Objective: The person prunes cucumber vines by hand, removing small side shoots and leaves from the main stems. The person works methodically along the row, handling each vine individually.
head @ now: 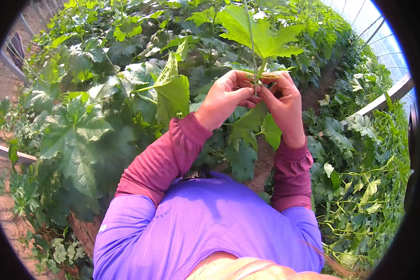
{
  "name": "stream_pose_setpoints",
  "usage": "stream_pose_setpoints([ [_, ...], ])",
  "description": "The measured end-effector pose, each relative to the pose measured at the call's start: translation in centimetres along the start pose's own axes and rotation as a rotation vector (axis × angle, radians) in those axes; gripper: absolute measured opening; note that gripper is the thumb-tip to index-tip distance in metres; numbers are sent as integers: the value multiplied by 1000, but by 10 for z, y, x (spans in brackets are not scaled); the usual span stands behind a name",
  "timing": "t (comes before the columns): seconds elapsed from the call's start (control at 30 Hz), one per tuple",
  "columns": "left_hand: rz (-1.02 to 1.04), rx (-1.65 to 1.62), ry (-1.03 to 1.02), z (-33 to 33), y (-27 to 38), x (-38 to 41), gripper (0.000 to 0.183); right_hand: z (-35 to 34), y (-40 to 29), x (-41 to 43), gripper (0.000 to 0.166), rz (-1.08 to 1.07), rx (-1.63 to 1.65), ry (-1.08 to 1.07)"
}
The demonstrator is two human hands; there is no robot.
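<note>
In front of my chest, both hands meet at a climbing vine's stem (262,66) and a thin hanging string (251,31). My left hand (224,98) pinches the string between thumb and fingertips. From the other side, my right hand (285,99) closes thumb and fingers on the stem, the two thumb tips almost touching. Fingers hide the exact crossing of stem and string. A bright green lobed leaf (262,36) spreads just above the hands. Below them hang darker leaves (248,124). Left of my left wrist stands a folded leaf (173,92).
Dense leafy vines (80,140) surround me on the left and ahead. Another string (98,43) slants down through them. To the right, a narrow soil path (323,87) runs beside more vines (364,196). Pale beams (385,99) and a clear greenhouse cover (388,52) border the right side.
</note>
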State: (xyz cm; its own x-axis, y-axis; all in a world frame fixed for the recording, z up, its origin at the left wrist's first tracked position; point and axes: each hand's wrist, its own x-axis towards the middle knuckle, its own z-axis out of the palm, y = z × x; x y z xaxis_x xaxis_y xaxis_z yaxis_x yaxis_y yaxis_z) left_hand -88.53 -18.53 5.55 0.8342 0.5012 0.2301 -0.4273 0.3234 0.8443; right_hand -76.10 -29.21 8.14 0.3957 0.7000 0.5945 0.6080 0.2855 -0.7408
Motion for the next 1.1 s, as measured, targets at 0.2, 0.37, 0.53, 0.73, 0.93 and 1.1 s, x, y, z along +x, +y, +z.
stream_pose_setpoints([
  [0.2, -79, 23, -16, 1, 8, -4, 38, 7, 3, -6, 13, -17, -199, 6],
  [0.37, 191, 877, 53, -5, 25, 3, 23, 11, 2, -14, 13, -76, -294, -31],
  [0.53, 319, 1021, -4, -8, 38, -2, 18, 12, 1, -15, 14, -79, -291, -36],
  [0.73, 427, 1229, 17, -3, 44, -8, 15, 11, -5, -16, 15, -57, -314, -83],
  [0.93, 389, 1224, 48, -2, 44, -9, 14, 9, -5, -19, 13, -100, -298, -99],
  [1.1, 55, 738, 66, -7, 45, -12, 15, 10, -6, -22, 11, -120, -209, -86],
])
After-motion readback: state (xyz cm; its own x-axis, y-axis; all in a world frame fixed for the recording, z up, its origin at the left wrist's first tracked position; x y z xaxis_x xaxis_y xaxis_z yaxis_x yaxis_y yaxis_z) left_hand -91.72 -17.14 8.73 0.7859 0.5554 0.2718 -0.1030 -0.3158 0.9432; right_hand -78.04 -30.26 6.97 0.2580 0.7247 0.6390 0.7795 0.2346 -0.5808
